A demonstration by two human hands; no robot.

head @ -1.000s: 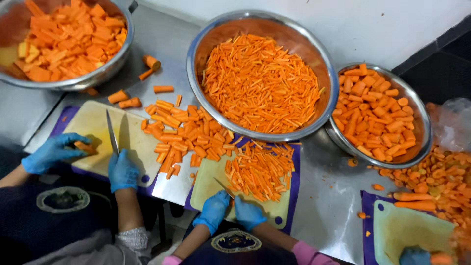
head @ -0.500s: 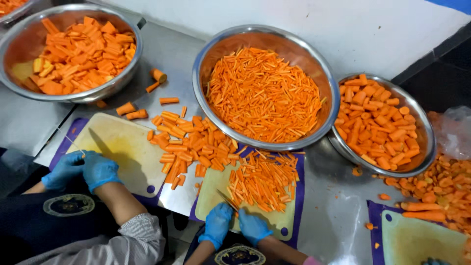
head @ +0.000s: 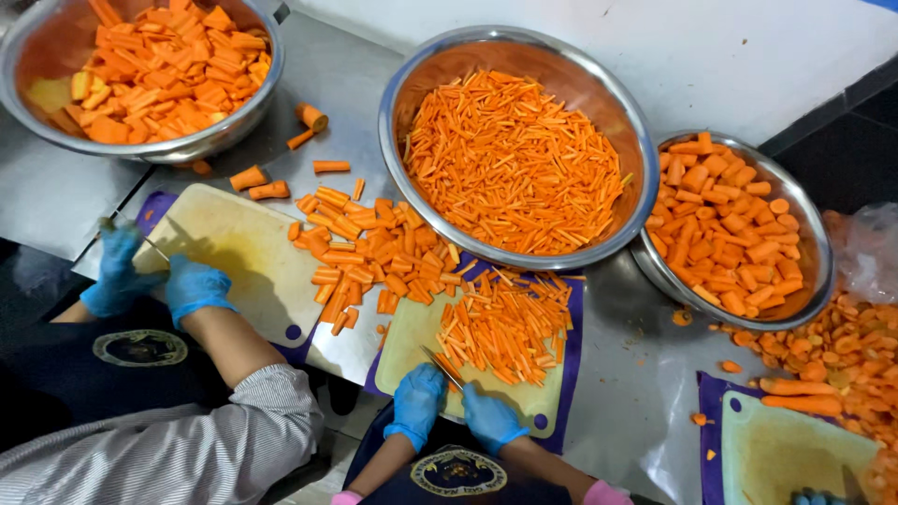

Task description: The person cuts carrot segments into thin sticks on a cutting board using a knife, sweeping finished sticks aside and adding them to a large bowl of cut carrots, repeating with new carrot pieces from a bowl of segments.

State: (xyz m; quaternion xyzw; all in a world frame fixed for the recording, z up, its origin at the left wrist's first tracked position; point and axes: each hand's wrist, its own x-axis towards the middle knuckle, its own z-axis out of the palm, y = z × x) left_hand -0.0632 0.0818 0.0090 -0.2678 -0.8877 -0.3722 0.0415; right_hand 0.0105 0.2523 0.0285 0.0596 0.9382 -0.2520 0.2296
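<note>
The fingers of the right hand [head: 493, 418], in a blue glove at the lower middle of the frame, are closed around the handle of a knife [head: 441, 365]. The left hand [head: 416, 404] curls just beside the blade; whether it pins something cannot be told. Above the blade, a heap of carrot sticks [head: 510, 323] lies on a pale cutting board [head: 547, 407]. The sticks look light, stiff and a little wet, so they probably roll and scatter; it seems better to gather them in a bunch than to pick them singly.

At the left, a co-worker's gloved hands [head: 192, 285] rest on a second board [head: 238, 248], near flat carrot slices [head: 374, 252].

Farther up, the middle steel bowl [head: 393, 122] holds many sticks [head: 514, 159]. The right bowl [head: 816, 245] and the upper left bowl [head: 28, 56] hold thick chunks [head: 720, 220].
</note>
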